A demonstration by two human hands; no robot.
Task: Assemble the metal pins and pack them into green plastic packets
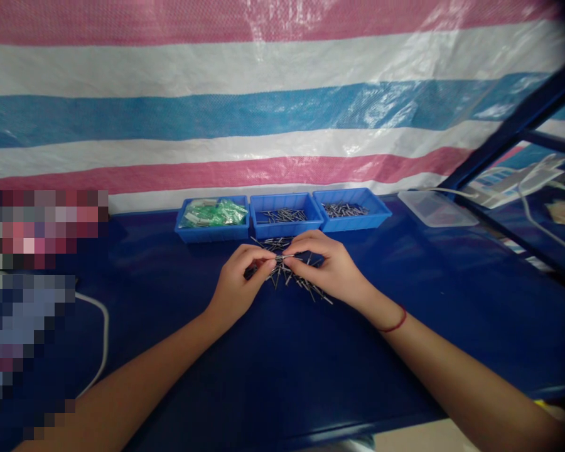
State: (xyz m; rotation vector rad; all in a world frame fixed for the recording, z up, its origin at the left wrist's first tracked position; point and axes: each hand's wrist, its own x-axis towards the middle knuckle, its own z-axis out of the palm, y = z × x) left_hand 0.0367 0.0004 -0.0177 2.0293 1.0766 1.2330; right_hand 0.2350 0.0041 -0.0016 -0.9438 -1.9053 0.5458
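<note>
One or more metal pins [279, 258] sit clamped in the fingers of the left hand [238, 276] and right hand [333, 267]. They look light, stiff, slippery: best pinched near the ends.

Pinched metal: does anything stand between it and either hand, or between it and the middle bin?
Nothing visible separates the pinched metal from the left hand or right hand; fingertips meet it on both sides. Toward the middle bin, loose pins lie on the table before its front wall.

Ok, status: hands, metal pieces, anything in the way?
Left hand and right hand pinching thin metal hardware. Loose metal pieces piled beneath. Three blue bins beyond, not blocking.
</note>
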